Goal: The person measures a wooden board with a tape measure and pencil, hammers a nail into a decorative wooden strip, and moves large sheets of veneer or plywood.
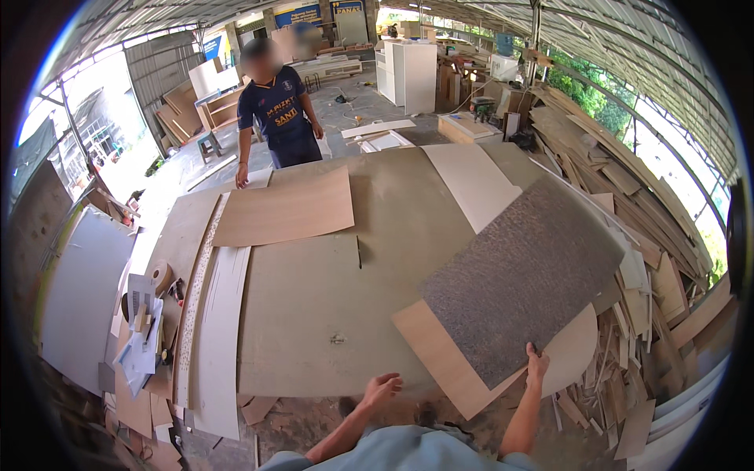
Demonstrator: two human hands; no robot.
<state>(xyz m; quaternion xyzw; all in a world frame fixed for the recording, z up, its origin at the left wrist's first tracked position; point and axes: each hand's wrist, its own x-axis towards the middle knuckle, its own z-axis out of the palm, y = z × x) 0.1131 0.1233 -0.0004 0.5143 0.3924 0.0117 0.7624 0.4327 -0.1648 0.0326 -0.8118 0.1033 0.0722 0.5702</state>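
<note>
1. Nearest to the wearer is the left hand (383, 388), at the near edge of the desk (306, 322). Its grip is loosely spread, with the fingers slightly bent.
2. The right hand (537, 361) is further to the right. Its grip is pinching the near edge of a dark speckled sheet (518, 275), close to its right-hand near corner.
3. This dark sheet lies slantwise over the right part of the desk. Under it is a light-brown sheet (440, 365), of which a strip shows along the left and near sides.
4. On the left part of the desk, a long white board (217, 337) lies beside a narrow perforated strip (198, 314). Outside of this strip are papers (143, 345) and a roll of tape (161, 275).
5. A small dark stick (359, 253) lies near the middle.
6. Farther away, a wide tan sheet (290, 208) lies at the left, and a white sheet (471, 180) goes partly under the dark one.
7. Behind the far edge stands a co-worker (276, 110) in a dark blue shirt, with one arm lowered toward the desk.
8. At the back are a blue-green stool (209, 147) and a white cabinet (416, 74).
</note>
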